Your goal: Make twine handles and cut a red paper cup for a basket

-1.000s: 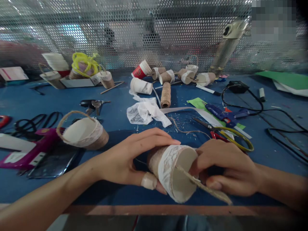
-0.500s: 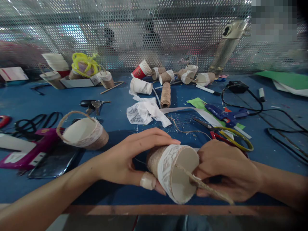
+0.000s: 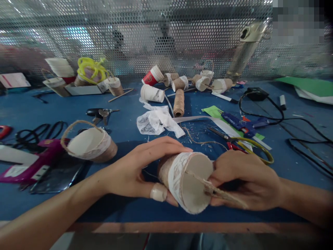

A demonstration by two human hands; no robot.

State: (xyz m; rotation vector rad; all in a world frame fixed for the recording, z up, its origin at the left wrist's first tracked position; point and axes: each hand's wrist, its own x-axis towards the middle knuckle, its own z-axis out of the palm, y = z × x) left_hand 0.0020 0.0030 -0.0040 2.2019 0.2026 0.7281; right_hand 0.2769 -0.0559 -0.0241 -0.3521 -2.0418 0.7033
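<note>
My left hand point(image 3: 145, 170), with a bandage on its thumb, is wrapped round a paper cup point(image 3: 175, 178) covered in jute twine and white lace. The cup lies tilted on its side, its mouth towards the right. Across that mouth runs a twine handle point(image 3: 221, 195). My right hand point(image 3: 244, 177) is closed at the rim, its fingers pinching the cup's edge close to the handle; the exact contact is partly hidden. To the left rests a similar cup basket point(image 3: 91, 144) with an arched twine handle. Scissors point(image 3: 249, 147) with yellow and red grips lie just beyond my right hand.
Further back lie white lace point(image 3: 158, 119), a twine roll point(image 3: 179, 103), a blue glue gun point(image 3: 241, 123) with a trailing cord and several decorated cups point(image 3: 180, 83). At left are a purple glue gun point(image 3: 49, 156), a phone point(image 3: 59, 177) and keys point(image 3: 104, 113). A perforated metal panel point(image 3: 140, 41) stands behind.
The cup has shifted slightly up and left, together with both hands. The loose-looking twine handle has moved a little the same way. Both hands keep their hold.
</note>
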